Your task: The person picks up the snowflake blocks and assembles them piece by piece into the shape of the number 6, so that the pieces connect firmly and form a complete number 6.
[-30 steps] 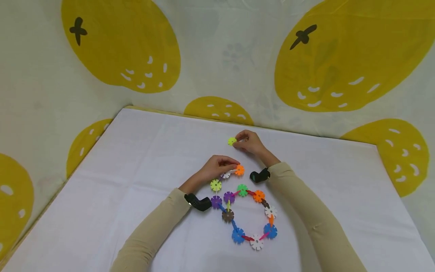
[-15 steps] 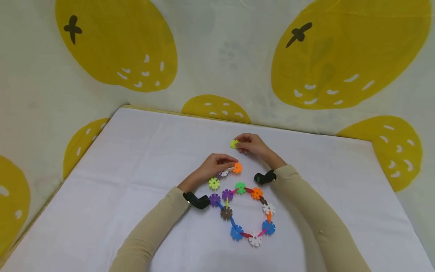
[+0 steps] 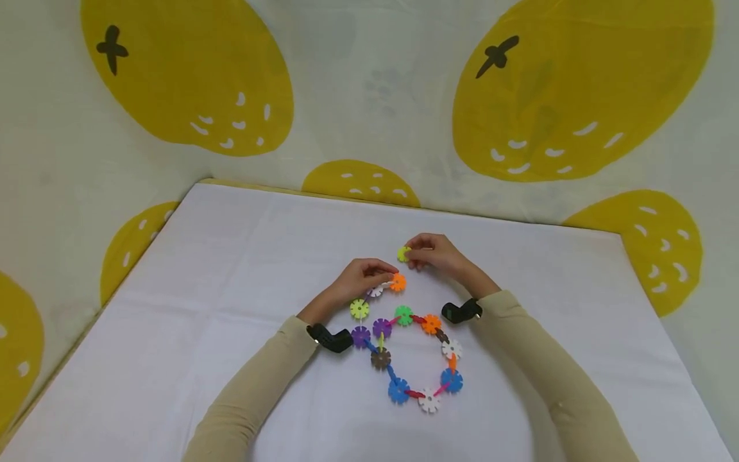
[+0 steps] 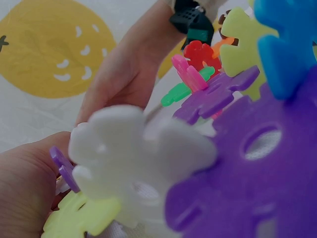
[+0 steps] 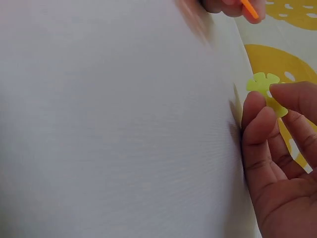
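Observation:
My right hand (image 3: 440,253) pinches a loose yellow-green snowflake disc (image 3: 403,254) between thumb and fingers; the right wrist view shows this yellow-green disc (image 5: 267,91) at the fingertips. Just nearer and to the left, my left hand (image 3: 359,280) pinches the end of a chain of linked discs, where an orange snowflake disc (image 3: 398,282) sticks out past the fingertips. The two discs are apart. From the left hand the chain runs through a yellow-green disc (image 3: 359,308) and a purple disc (image 3: 360,337) to a brown disc (image 3: 380,358). White and purple discs (image 4: 262,144) fill the left wrist view.
A closed ring of linked discs, with a green disc (image 3: 404,315) at its far side and a white disc (image 3: 429,401) at its near side, lies on the white tablecloth (image 3: 260,269). A curtain with yellow fruit prints (image 3: 369,96) hangs behind the table.
My right hand has brought the yellow-green disc nearer and to the right, closer to the orange disc. The left hand keeps its pinch on the chain's end. The head view has shifted slightly.

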`<state>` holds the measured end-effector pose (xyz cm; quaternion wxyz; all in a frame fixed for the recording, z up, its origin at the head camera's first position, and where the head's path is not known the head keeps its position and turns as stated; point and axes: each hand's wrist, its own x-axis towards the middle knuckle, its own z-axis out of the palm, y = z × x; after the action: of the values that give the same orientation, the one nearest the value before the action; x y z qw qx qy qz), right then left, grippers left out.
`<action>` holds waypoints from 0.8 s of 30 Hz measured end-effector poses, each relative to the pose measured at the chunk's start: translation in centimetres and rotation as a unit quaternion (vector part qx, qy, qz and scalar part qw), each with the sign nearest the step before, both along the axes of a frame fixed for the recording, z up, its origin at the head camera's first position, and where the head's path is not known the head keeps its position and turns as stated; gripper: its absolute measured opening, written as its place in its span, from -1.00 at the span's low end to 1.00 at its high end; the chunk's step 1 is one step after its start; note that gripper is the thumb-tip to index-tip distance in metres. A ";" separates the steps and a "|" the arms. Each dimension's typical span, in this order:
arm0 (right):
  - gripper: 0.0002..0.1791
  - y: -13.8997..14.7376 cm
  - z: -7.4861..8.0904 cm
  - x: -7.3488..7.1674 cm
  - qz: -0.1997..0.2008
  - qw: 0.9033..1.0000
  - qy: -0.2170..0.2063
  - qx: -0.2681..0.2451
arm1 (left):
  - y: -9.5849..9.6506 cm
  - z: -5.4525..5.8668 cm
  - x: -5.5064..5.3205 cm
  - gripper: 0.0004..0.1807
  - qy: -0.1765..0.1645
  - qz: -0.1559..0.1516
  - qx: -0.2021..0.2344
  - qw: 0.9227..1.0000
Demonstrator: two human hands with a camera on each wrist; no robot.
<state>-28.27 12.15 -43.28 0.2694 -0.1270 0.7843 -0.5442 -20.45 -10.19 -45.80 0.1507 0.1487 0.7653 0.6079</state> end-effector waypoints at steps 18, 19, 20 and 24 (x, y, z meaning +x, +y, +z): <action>-0.81 2.4 -0.5 2.2 0.065 0.998 0.025 -0.007 | 0.1 0.0 0.0 -0.72 -0.015 0.013 -0.002 1.000; -0.81 2.6 -0.5 2.4 0.073 0.997 0.027 -0.008 | 0.1 0.0 0.0 -0.72 -0.013 0.013 -0.002 1.000; -0.82 2.7 -0.5 2.5 0.081 0.996 0.029 -0.011 | 0.1 0.0 0.0 -0.72 -0.012 0.013 -0.002 1.000; -0.83 3.2 -0.7 2.8 0.105 0.994 0.030 -0.028 | 0.0 -0.1 0.0 -0.72 -0.006 0.015 -0.005 1.000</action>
<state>-25.43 15.33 -43.97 0.2974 -0.2327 0.7589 -0.5305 -20.44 -10.14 -45.85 0.1470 0.1324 0.7694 0.6074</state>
